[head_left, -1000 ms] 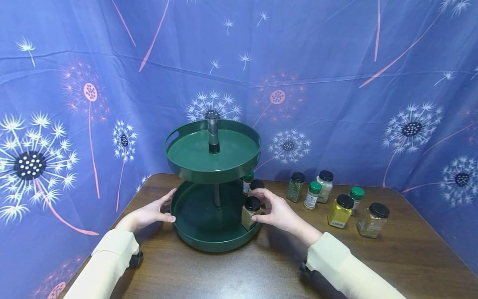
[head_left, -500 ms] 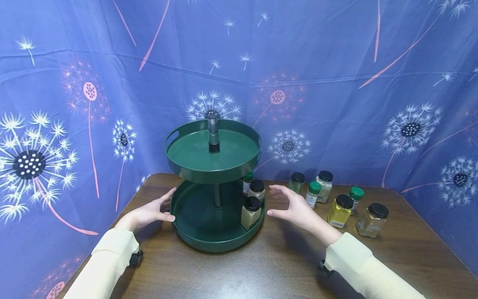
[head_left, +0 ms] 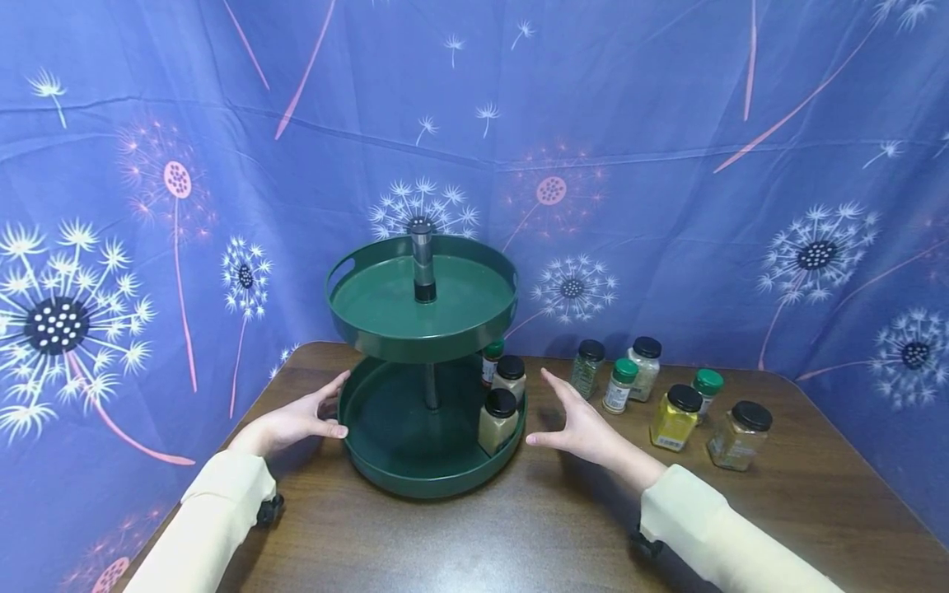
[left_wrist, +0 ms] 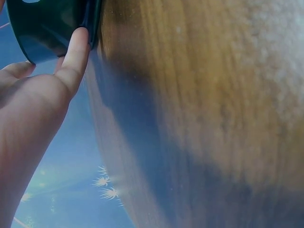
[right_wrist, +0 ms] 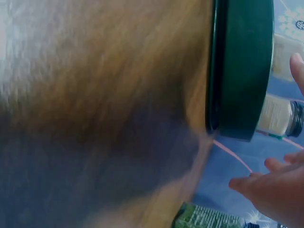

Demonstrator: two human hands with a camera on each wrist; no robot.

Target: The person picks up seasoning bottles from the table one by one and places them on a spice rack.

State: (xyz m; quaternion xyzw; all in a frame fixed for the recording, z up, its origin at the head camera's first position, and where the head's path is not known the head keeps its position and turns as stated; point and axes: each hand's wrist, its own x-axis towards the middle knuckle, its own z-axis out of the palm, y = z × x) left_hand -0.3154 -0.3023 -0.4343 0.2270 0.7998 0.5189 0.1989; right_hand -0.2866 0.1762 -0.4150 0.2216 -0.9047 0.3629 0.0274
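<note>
A green two-tier turntable organizer (head_left: 400,479) stands on the table. My left hand (head_left: 300,422) touches the left side of its lower tray, thumb in front and the other fingers farther back; the left wrist view shows the thumb (left_wrist: 76,59) straight against the wall. My right hand (head_left: 586,430) is just off the tray's right side, fingers spread, holding nothing. Inside the lower tray at the right stand two black-capped spice jars, a front one (head_left: 498,430) and one behind it (head_left: 511,379). A green-capped bottle (head_left: 490,369) is farther back, partly hidden by the upper tray (head_left: 423,351).
To the right on the wooden table (head_left: 445,543) stand several more spice containers, among them a green herb jar (head_left: 586,375), a small green-capped bottle (head_left: 617,395), a yellow jar (head_left: 673,424) and a brown jar (head_left: 736,445). A blue dandelion-print cloth (head_left: 630,123) hangs behind.
My right hand has let go of the front jar and drawn back to the right, its fingers spreading wider. The jar stays in the lower tray. The left hand has not moved.
</note>
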